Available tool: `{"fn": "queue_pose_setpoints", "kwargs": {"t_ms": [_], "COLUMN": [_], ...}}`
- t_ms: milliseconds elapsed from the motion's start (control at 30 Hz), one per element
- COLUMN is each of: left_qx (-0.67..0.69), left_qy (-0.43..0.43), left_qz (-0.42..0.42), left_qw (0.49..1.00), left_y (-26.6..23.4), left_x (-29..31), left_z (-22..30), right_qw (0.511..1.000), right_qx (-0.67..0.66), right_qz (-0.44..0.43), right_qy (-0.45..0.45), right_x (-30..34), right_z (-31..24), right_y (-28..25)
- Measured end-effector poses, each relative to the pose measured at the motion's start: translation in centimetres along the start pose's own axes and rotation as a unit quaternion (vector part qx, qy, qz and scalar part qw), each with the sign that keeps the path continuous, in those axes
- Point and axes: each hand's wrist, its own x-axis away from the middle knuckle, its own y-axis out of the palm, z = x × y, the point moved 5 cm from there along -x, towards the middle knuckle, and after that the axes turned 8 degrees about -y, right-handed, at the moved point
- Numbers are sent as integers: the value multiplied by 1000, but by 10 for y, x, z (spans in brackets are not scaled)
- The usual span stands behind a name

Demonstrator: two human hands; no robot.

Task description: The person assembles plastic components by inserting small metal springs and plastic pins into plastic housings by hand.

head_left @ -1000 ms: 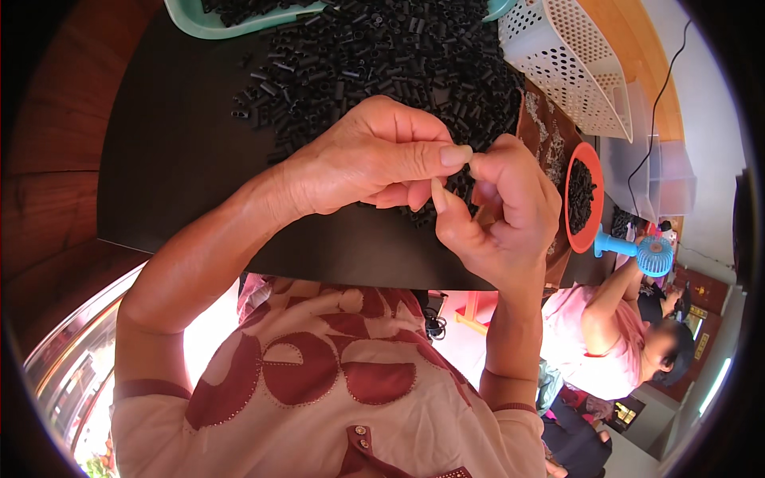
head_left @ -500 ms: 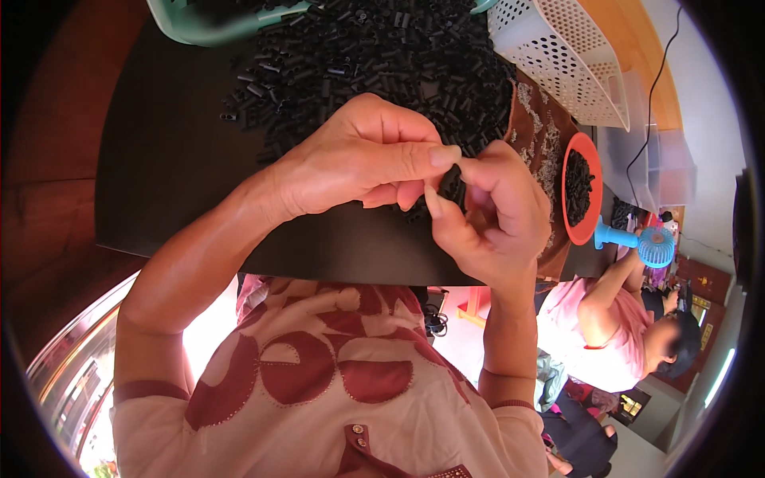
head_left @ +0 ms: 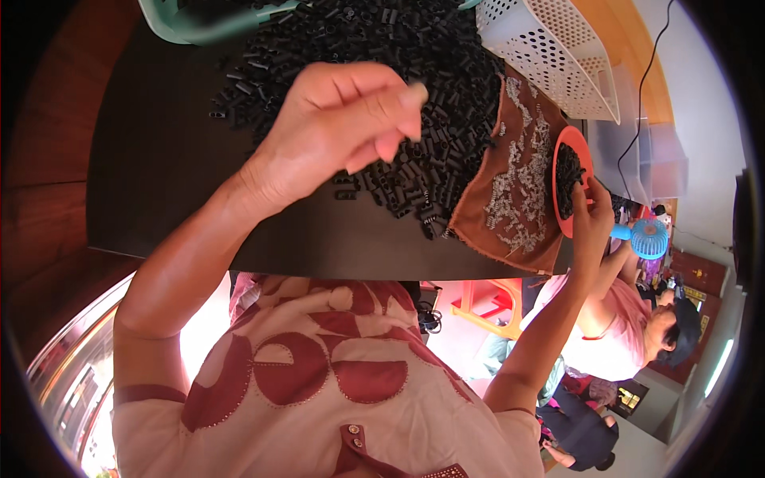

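My left hand point(head_left: 343, 131) is in the air over a large pile of small black plastic tubes point(head_left: 406, 171). Its thumb presses against the curled fingers, and whatever they pinch is hidden. On the right, my right hand point(head_left: 591, 215) reaches the near edge of a red bowl point(head_left: 588, 147) full of slim black pieces point(head_left: 569, 177). The fingertips come together at those pieces; what lies between them is too small to make out. Small silvery springs point(head_left: 518, 187) lie scattered over a brown cloth point(head_left: 478, 215) between the pile and the bowl.
A white perforated basket point(head_left: 550, 60) stands at the back right, and a green tray point(head_left: 167, 24) at the far left. A blue handheld fan point(head_left: 649, 239) is beside the bowl. Co-workers, one in pink point(head_left: 617, 327), sit at the right. The dark table point(head_left: 159, 159) ends close to me.
My hands were together over the pile and have parted. The right hand moved right to the red bowl, uncovering the cloth and springs. The left hand shifted slightly left and away from me.
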Motion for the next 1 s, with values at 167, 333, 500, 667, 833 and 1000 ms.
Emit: {"fn": "queue_pose_setpoints", "kwargs": {"t_ms": [167, 333, 500, 667, 833, 1000], "left_qx": [67, 42, 36, -2, -8, -7], "left_qy": [44, 40, 30, 24, 26, 24], "left_qz": [39, 64, 63, 52, 43, 49], "left_qw": [996, 996, 997, 998, 999, 999], "left_y": [-19, -22, -21, -14, -11, -12], "left_x": [-6, -8, -9, -9, -9, -9], "left_z": [4, 1, -3, -5, -4, -2], "right_qw": [996, 962, 927, 915, 935, 944], "right_qx": [-81, -187, -161, -76, -61, -85], "right_qz": [32, -137, -236, -242, -147, -143], "right_qy": [-19, -143, -241, -313, -316, -284], "right_x": [8, 16, 24, 13, -10, -14], "right_z": [-43, -129, -184, -202, -197, -193], "right_y": [9, 43, 66, 85, 102, 89]}}
